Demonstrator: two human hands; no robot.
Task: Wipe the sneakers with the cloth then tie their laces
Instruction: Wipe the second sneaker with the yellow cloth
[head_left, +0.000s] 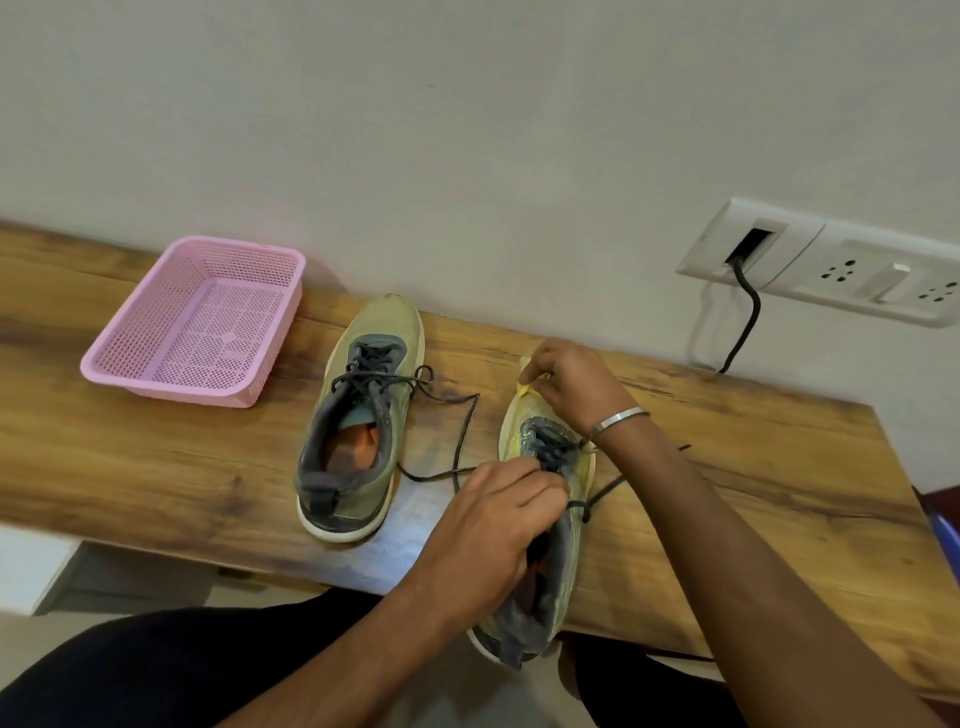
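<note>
Wiping the toe of the right-hand sneaker (540, 467) while my other hand steadies it.

My right hand (569, 382) has its fingers curled around the yellow cloth (527, 387), pressing it on the toe cap; my left hand (498, 519) grips the tongue and collar. The shoe lies near the table (156, 467) edge, heel overhanging, so I judge I should hold the collar firm and rub in short strokes, keeping the loose laces (597, 499) out from under the cloth. The second sneaker (363, 415) waits just beside, unlaced, the pink basket (197, 322) farther left.
</note>
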